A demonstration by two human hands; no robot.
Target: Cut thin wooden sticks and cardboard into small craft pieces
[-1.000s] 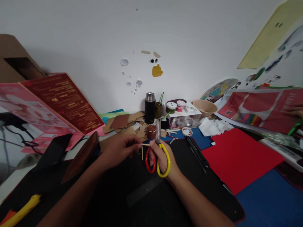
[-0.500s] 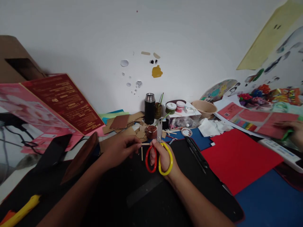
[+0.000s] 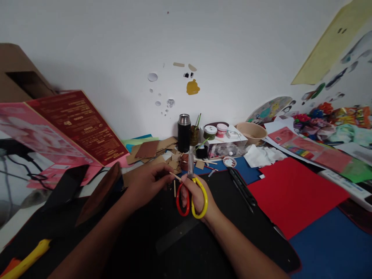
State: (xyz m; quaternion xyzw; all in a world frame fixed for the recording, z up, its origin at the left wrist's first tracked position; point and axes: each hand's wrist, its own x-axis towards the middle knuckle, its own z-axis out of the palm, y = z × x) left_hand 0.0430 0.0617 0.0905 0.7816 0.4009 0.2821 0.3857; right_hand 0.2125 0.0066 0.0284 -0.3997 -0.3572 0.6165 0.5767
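yellow and red handles are giving away the scissors (image 3: pixel 190 173) in the head view. the right hand (image 3: pixel 199 194) is holding them in a close grip, the loops standing up in front of its palm and the blades pointing forward, away from the body. the left hand (image 3: pixel 155 178) is pinching a thin wooden stick (image 3: pixel 175 176) narrowly between thumb and fingertips — the stick is sitting in the gap between the two hands, its right end meeting or nearly meeting the right thumb. i cannot tell whether that thumb is pressing on it.

a second stick (image 3: pixel 174 188) is lying just below, over the black mat (image 3: pixel 145 232), while the brown paint jar (image 3: pixel 183 162) is standing behind the hands, near the cardboard scraps (image 3: pixel 174 161).

for good control, a light pinch is probably serving best: so slim a piece could be snapping or slipping under a hard squeeze. bracing both wrists would be steadying the fingertips — and keeping the blades turned outward, as they are pointing now, is looking wise.
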